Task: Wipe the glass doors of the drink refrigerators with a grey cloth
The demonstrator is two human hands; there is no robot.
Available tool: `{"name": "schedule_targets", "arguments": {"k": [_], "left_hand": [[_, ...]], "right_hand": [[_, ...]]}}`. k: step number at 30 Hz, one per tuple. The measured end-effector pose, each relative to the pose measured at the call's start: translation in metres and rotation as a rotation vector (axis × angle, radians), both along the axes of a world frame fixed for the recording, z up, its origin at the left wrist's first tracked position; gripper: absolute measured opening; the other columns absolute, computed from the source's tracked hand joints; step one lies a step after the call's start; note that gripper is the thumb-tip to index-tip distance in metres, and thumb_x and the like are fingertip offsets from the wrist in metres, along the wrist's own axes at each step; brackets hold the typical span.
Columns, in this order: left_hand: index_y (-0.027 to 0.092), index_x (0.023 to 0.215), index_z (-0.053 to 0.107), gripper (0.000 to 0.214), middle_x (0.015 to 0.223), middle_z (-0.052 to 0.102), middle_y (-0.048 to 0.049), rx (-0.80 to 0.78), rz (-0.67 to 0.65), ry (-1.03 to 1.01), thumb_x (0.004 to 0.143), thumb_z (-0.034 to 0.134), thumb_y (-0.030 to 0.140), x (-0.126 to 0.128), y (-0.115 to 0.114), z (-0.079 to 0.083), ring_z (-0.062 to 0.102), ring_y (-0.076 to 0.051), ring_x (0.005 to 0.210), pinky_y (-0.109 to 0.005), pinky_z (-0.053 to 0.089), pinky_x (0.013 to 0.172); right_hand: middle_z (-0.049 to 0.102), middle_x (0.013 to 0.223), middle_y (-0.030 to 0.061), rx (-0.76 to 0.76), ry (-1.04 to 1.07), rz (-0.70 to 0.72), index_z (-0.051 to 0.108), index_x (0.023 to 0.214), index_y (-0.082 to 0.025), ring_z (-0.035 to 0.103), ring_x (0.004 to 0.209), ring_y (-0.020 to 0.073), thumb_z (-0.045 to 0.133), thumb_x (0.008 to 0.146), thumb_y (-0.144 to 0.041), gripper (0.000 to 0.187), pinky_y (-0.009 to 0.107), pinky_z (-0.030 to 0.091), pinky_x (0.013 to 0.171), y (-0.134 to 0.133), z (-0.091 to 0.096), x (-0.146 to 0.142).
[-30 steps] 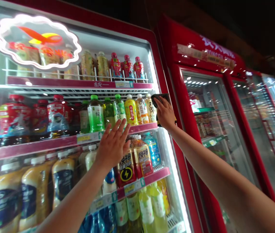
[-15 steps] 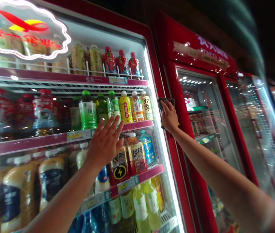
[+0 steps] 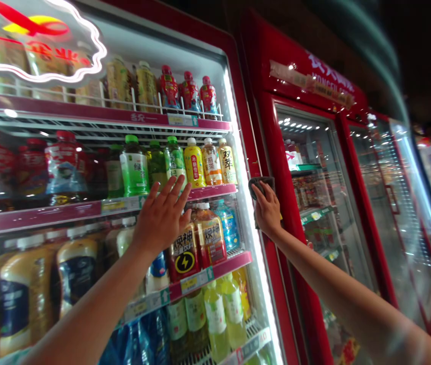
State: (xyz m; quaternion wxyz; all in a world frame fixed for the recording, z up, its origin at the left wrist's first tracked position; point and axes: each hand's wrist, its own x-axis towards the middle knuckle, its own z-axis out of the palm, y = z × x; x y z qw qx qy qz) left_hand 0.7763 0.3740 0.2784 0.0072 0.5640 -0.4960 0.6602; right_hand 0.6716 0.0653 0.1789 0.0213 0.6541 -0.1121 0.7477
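My left hand (image 3: 161,216) lies flat and open against the glass door (image 3: 86,167) of a lit drinks fridge, fingers spread over the middle shelf. My right hand (image 3: 266,209) presses a dark grey cloth (image 3: 260,183) against the red door frame (image 3: 255,152) at the fridge's right edge; the cloth shows above and below my fingers. Behind the glass stand rows of bottles: red, green and yellow ones (image 3: 194,162) on the upper shelves, and two orange bottles with a lightning sign (image 3: 185,248) by my left hand.
A second red fridge (image 3: 314,167) with a glass door stands right beside it, and further glass-door fridges (image 3: 401,192) run off to the right. A glowing logo sign (image 3: 40,45) sits at the top left of the glass. The surroundings above are dark.
My right hand has slid the cloth down the red frame, from the level of the yellow bottles to below that shelf. My left hand has stayed flat on the glass.
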Motion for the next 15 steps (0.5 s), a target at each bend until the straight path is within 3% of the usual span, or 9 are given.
{"name": "schedule_targets", "arguments": {"k": [3, 5, 7, 12, 13, 15], "left_hand": [[0.02, 0.162, 0.022, 0.068, 0.166, 0.031, -0.0123, 0.005, 0.007, 0.002, 0.1, 0.047, 0.034, 0.0, 0.001, 0.0, 0.026, -0.028, 0.155, -0.053, 0.019, 0.129], [0.022, 0.163, 0.018, 0.07, 0.167, 0.03, -0.0115, 0.005, 0.001, 0.008, 0.101, 0.046, 0.034, -0.001, 0.001, 0.0, 0.026, -0.028, 0.155, -0.054, 0.02, 0.128], [0.023, 0.164, 0.015, 0.071, 0.167, 0.03, -0.011, 0.005, -0.004, 0.015, 0.101, 0.046, 0.034, -0.001, 0.0, -0.001, 0.026, -0.027, 0.155, -0.054, 0.02, 0.128], [0.022, 0.164, 0.016, 0.072, 0.168, 0.028, -0.012, 0.015, 0.004, 0.03, 0.1, 0.048, 0.034, -0.002, 0.0, -0.001, 0.025, -0.028, 0.156, -0.054, 0.019, 0.129], [0.022, 0.163, 0.016, 0.072, 0.168, 0.028, -0.0123, 0.016, 0.008, 0.032, 0.1, 0.048, 0.034, -0.002, 0.001, -0.001, 0.025, -0.028, 0.156, -0.054, 0.019, 0.129], [0.02, 0.163, 0.017, 0.071, 0.168, 0.028, -0.0127, 0.017, 0.019, 0.032, 0.1, 0.048, 0.034, -0.002, 0.001, -0.002, 0.024, -0.028, 0.156, -0.055, 0.018, 0.129]], "right_hand": [[0.047, 0.156, 0.0093, 0.027, -0.035, 0.022, 0.051, 0.149, -0.029, 0.04, 0.147, 0.0282, 0.04, 0.101, -0.023, 0.05, 0.052, 0.038, 0.118, 0.003, 0.053, 0.006], [0.046, 0.157, 0.009, -0.004, -0.027, 0.043, 0.049, 0.151, -0.03, 0.039, 0.148, 0.0293, 0.039, 0.102, -0.026, 0.05, 0.053, 0.038, 0.118, 0.013, 0.069, 0.009], [0.045, 0.159, 0.0069, -0.103, 0.037, 0.07, 0.046, 0.152, -0.034, 0.039, 0.148, 0.0293, 0.039, 0.103, -0.027, 0.05, 0.053, 0.038, 0.117, 0.026, 0.059, 0.008], [0.05, 0.156, 0.0045, -0.358, 0.228, 0.133, 0.04, 0.155, -0.037, 0.043, 0.146, 0.0279, 0.047, 0.099, -0.024, 0.057, 0.053, 0.042, 0.115, 0.028, -0.005, -0.011], [0.052, 0.154, 0.0052, -0.359, 0.219, 0.14, 0.041, 0.155, -0.036, 0.045, 0.145, 0.0274, 0.048, 0.099, -0.023, 0.058, 0.053, 0.043, 0.115, 0.022, -0.008, -0.014], [0.053, 0.153, 0.0072, -0.292, 0.141, 0.143, 0.044, 0.153, -0.032, 0.047, 0.143, 0.0275, 0.047, 0.098, -0.022, 0.056, 0.052, 0.045, 0.114, 0.011, 0.004, -0.014]]}}
